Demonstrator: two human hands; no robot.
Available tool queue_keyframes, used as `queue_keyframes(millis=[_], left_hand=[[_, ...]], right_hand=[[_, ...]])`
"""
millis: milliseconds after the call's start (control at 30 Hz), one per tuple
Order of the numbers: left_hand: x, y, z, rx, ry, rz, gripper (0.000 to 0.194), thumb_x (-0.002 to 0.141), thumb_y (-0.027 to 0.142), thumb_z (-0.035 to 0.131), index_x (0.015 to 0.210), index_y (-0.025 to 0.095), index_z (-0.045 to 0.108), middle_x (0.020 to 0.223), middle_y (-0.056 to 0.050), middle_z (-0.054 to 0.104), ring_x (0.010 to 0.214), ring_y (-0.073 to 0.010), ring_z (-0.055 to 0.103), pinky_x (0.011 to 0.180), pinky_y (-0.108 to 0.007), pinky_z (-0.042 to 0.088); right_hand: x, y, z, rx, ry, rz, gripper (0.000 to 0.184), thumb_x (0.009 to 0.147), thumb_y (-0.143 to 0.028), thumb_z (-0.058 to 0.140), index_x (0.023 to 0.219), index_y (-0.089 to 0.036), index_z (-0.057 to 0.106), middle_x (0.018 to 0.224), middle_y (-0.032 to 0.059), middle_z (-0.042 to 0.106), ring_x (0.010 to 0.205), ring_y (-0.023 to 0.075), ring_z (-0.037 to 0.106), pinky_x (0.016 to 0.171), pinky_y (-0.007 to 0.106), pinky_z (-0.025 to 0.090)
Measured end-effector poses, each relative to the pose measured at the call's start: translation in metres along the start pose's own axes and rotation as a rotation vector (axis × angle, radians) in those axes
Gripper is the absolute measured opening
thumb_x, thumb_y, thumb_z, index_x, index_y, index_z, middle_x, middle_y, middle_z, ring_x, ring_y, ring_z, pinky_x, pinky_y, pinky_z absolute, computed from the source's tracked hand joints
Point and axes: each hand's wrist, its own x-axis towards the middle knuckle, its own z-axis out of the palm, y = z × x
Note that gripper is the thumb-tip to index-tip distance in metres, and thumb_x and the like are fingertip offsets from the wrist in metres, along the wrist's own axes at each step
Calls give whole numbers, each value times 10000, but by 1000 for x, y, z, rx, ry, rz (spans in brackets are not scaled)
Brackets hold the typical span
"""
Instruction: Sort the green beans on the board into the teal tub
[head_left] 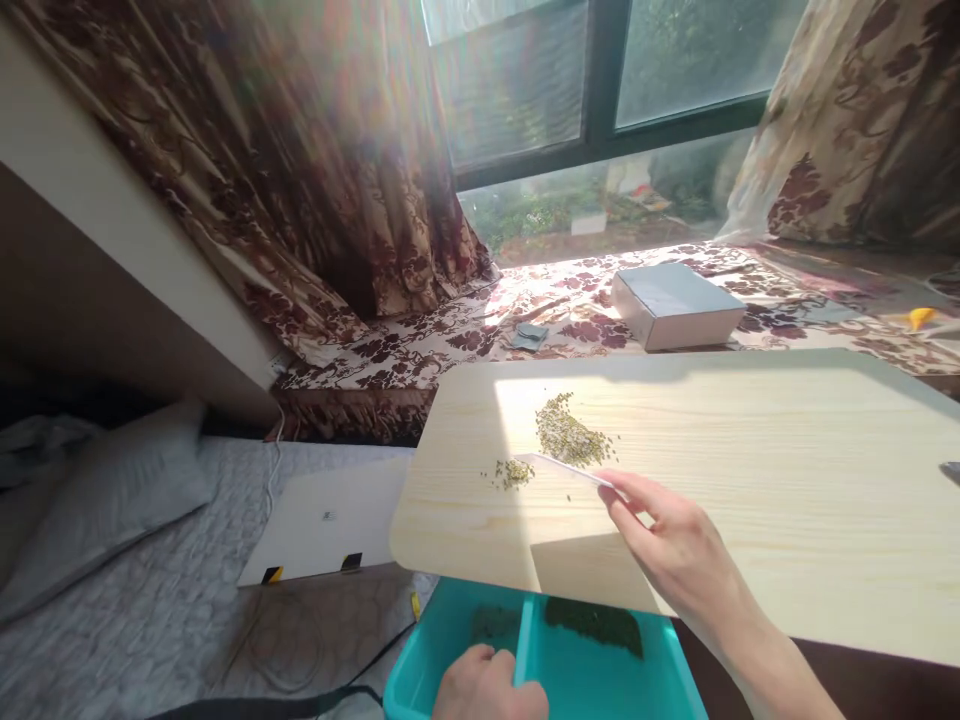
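Note:
My right hand [675,545] reaches over the pale wooden tabletop from the right, pinching a thin white stick [574,470]. The stick's far end lies between a larger pile of small greenish seeds or grains [566,430] and a smaller pile [514,473] to its left. Below the table's front edge, my left hand [487,685] is closed with curled fingers over a teal bin [420,635], close to its divider. What those fingers hold, if anything, is hidden. The bin's right compartment contains a dark green layer of grains [596,622]; fewer grains show in the left one.
The wooden table [750,450] stands before a window seat with floral cloth. A white box [679,305] and a small grey-blue packet [529,336] lie there. At left, a white board [322,515] rests on the quilted bed. A dark object [951,470] sits at the table's right.

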Motion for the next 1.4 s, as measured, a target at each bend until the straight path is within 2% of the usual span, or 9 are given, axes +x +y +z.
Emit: queue_keyframes(millis=[67, 133, 267, 400, 600, 933, 1167, 1400], left_hand=[[-6, 0, -8, 103, 4, 95, 198, 814, 409, 686, 906, 235, 714, 924, -79, 654, 918, -291, 592, 775, -336, 430], [-14, 4, -20, 131, 22, 82, 334, 739, 499, 773, 928, 228, 721, 954, -74, 657, 949, -294, 591, 825, -347, 438], [-31, 12, -39, 87, 23, 66, 334, 809, 498, 721, 959, 200, 735, 973, -97, 671, 972, -300, 602, 842, -366, 453], [-42, 11, -43, 34, 48, 71, 312, 815, 470, 729, 972, 201, 738, 998, -94, 677, 991, -300, 601, 860, -374, 455], [-53, -4, -45, 8, 31, 62, 299, 826, 459, 725, 976, 202, 740, 994, -93, 674, 996, -302, 594, 869, -388, 459], [-55, -23, -49, 22, 59, 19, 278, 845, 446, 742, 976, 201, 734, 1012, -85, 679, 1026, -292, 595, 896, -377, 454], [-53, -23, -54, 38, 69, 3, 284, 848, 449, 747, 974, 195, 738, 1014, -88, 685, 1029, -294, 603, 882, -372, 460], [-57, -25, -60, 17, 54, 2, 278, 858, 450, 737, 972, 196, 734, 1029, -88, 681, 1047, -290, 599, 894, -366, 455]], right_hand=[[-8, -11, 1, -25, 24, 5, 314, 896, -390, 491, 1011, -270, 758, 1007, 46, 787, 792, 207, 728, 694, 328, 588], [-14, -18, 1, -133, 42, 12, 336, 909, -386, 467, 1036, -272, 756, 1010, 42, 787, 785, 202, 727, 679, 313, 573], [-11, -29, 9, -377, 61, 73, 362, 899, -329, 427, 1029, -270, 760, 866, 35, 792, 704, 208, 714, 602, 299, 518], [7, -41, 24, -464, 26, 76, 355, 895, -320, 434, 1029, -269, 758, 824, 39, 786, 704, 213, 707, 593, 290, 472], [24, -53, 44, -583, -13, 46, 338, 900, -280, 427, 981, -269, 755, 772, 37, 772, 652, 195, 678, 574, 283, 422], [25, -56, 65, -589, -86, -16, 339, 921, -275, 427, 995, -238, 756, 884, 67, 785, 768, 208, 707, 647, 286, 452], [17, -59, 64, -537, -134, -58, 364, 930, -286, 426, 1102, -257, 745, 911, 52, 792, 809, 207, 719, 677, 285, 482], [8, -54, 55, -474, -123, -86, 346, 914, -304, 445, 1084, -257, 743, 971, 55, 792, 843, 219, 724, 720, 311, 519]])
